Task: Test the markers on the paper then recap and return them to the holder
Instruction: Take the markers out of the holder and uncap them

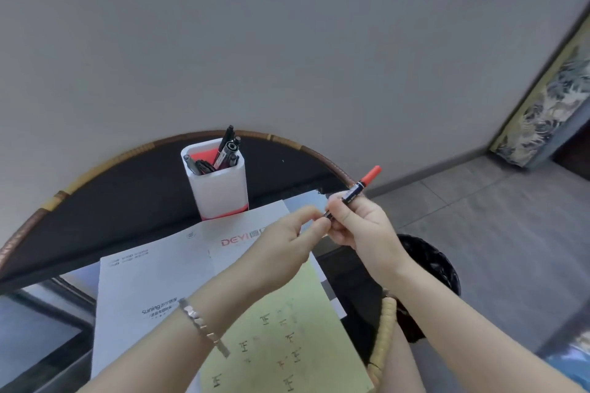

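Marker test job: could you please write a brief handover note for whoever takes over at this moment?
The right hand grips the marker mid-barrel, red cap pointing up and away. The left hand pinches its near end; whether that end is capped is hidden.
The holder stands behind the papers, other pens in it. The yellow paper already bears test marks.
Left: confirm this marker is capped, then return it to the holder.

The marker's [352, 195] lower end is hidden between the left hand [281, 249] and right hand [360, 230], and the paper [303, 297] runs off the bottom edge, its marks blurred.
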`<state>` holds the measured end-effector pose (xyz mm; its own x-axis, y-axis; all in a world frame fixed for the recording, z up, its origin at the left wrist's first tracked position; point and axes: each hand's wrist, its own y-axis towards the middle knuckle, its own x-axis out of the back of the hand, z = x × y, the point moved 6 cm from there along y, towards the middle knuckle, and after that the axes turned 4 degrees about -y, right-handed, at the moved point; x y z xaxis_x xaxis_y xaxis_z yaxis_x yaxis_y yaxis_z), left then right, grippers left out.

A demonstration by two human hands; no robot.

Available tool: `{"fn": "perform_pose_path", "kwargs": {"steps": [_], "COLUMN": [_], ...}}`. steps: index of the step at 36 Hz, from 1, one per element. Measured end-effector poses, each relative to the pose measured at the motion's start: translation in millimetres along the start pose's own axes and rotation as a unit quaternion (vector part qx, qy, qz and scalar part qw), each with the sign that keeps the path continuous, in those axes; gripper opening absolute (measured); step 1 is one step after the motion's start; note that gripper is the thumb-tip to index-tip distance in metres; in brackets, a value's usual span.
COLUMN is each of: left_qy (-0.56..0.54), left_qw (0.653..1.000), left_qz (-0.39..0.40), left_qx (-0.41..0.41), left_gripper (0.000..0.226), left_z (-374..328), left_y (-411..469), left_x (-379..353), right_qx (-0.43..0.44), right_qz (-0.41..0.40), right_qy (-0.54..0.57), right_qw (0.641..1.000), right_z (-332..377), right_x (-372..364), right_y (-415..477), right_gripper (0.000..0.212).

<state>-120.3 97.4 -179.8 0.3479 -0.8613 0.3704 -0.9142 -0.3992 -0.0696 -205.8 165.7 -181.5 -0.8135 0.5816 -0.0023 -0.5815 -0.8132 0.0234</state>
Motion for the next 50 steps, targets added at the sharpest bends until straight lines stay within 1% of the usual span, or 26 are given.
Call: {"fn": "perform_pose_path", "kwargs": {"steps": [2,3,5,6,8,10,12,14,16,18,21,24,26,29,33,35,36,37,40,42,45,48,50], "left_qy": [0.018,0.015,0.015,0.018,0.019,0.007,-0.023,-0.040,-0.039,-0.027,0.028,0.072,0.082,0.090,0.136,0.147,0.154,0.164,0.182,0.189,0.204,0.194,0.190], "left_qw": [0.999,0.998,0.995,0.994,0.991,0.988,0.982,0.978,0.975,0.976,0.977,0.977,0.975,0.973,0.968,0.968,0.967,0.967,0.962,0.955,0.940,0.933,0.930], "left_qz": [0.007,0.002,-0.031,-0.050,-0.073,-0.089,-0.110,-0.132,-0.151,-0.147,-0.125,-0.116,-0.126,-0.143,-0.148,-0.146,-0.149,-0.155,-0.182,-0.205,-0.248,-0.281,-0.293], "left_qx": [0.029,0.054,0.092,0.100,0.108,0.127,0.150,0.159,0.156,0.160,0.168,0.165,0.165,0.154,0.149,0.144,0.135,0.122,0.093,0.101,0.112,0.115,0.114], "left_gripper": [0.026,0.027,0.030,0.030,0.030,0.026,0.019,0.012,0.007,0.006,0.006,0.008,0.011,0.016,0.028,0.026,0.023,0.021,0.018,0.015,0.015,0.016,0.015], "left_z": [5,9,19,23,30,37,41,40,37,34,32,32,32,31,28,25,22,19,14,14,15,14,13], "left_y": [6,6,6,5,5,8,15,23,34,46,67,82,88,90,79,69,62,55,29,10,-14,-33,-43], "left_x": [-5,-6,-5,-4,-7,-12,-18,-23,-29,-38,-52,-64,-67,-66,-56,-45,-36,-27,9,35,74,105,118], "right_qx": [0.005,-0.008,-0.073,-0.117,-0.198,-0.236,-0.234,-0.212,-0.194,-0.188,-0.171,-0.158,-0.150,-0.128,-0.102,-0.078,-0.059,-0.035,0.062,0.112,0.168,0.193,0.174], "right_qz": [-0.021,-0.033,-0.040,-0.029,0.019,0.067,0.094,0.092,0.080,0.067,0.039,0.018,0.012,0.013,0.019,0.029,0.035,0.044,0.093,0.116,0.109,0.083,0.062], "right_qy": [-0.030,-0.043,-0.091,-0.143,-0.272,-0.385,-0.469,-0.536,-0.565,-0.558,-0.534,-0.503,-0.490,-0.512,-0.568,-0.601,-0.612,-0.613,-0.572,-0.541,-0.506,-0.495,-0.501], "right_qw": [0.999,0.998,0.992,0.982,0.941,0.890,0.846,0.812,0.798,0.805,0.827,0.849,0.858,0.849,0.817,0.795,0.788,0.788,0.813,0.825,0.839,0.843,0.845], "right_z": [9,11,8,3,-15,-30,-37,-40,-43,-49,-55,-62,-63,-60,-53,-44,-36,-27,3,22,44,58,61], "right_x": [17,28,53,65,80,85,80,77,76,80,87,93,95,95,92,85,80,72,34,4,-35,-66,-79], "right_y": [9,17,35,44,55,61,65,68,70,71,71,71,69,68,67,66,66,66,66,67,74,83,90], "right_gripper": [0.022,0.024,0.027,0.025,0.020,0.022,0.023,0.022,0.026,0.032,0.037,0.035,0.030,0.020,0.021,0.024,0.026,0.027,0.024,0.022,0.021,0.027,0.032]}}
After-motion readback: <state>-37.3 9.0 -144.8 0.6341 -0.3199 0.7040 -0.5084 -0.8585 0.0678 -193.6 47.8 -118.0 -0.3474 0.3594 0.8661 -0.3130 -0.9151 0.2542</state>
